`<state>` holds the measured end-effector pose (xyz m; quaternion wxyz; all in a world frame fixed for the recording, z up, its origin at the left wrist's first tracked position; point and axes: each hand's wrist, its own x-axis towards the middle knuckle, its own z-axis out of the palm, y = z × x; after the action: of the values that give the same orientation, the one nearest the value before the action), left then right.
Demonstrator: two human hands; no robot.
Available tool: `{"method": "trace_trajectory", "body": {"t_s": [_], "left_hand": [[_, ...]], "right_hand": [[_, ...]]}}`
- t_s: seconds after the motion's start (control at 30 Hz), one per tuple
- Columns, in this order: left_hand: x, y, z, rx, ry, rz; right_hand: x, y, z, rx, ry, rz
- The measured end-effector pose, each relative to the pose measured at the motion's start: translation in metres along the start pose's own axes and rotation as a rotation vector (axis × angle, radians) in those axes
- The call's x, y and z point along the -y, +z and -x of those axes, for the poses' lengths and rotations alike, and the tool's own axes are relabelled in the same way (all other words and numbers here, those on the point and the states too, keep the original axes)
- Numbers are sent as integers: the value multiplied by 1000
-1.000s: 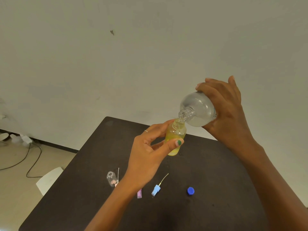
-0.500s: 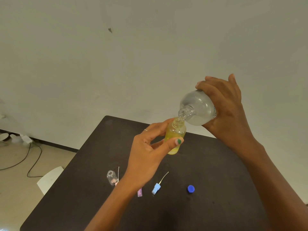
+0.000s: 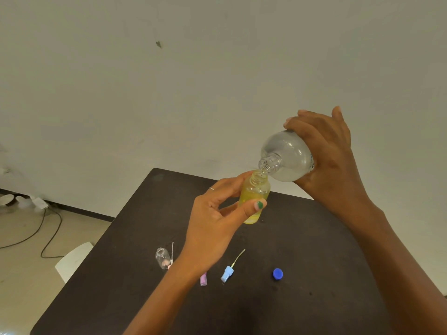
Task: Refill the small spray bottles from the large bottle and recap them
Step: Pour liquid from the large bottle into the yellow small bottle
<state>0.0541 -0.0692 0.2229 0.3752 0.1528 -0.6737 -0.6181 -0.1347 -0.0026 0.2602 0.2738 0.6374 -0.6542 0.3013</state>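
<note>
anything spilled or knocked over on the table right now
No spill shows on the dark table. The one oddity: the empty clear small bottle lies on its side beside a loose pink spray cap, left of the left hand.

Dark table [image 3: 302,250]: clear bottle [image 3: 162,257], blue sprayer [image 3: 227,274], blue cap [image 3: 278,273].

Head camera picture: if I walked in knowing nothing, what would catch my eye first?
Probably the two hands raised above the dark table: the right hand tips a large clear plastic bottle mouth-down onto a small yellow-tinted spray bottle pinched in the left hand. Next, the bits lying below: a round blue cap, a light blue spray top and an empty small clear bottle.
</note>
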Motion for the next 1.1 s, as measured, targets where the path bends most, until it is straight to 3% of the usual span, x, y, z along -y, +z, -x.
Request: {"method": "trace_trajectory", "body": {"t_s": [1.1], "left_hand": [[-2, 0, -1, 3, 18, 8]], "right_hand": [[0, -1, -1, -22, -11, 2]]}}
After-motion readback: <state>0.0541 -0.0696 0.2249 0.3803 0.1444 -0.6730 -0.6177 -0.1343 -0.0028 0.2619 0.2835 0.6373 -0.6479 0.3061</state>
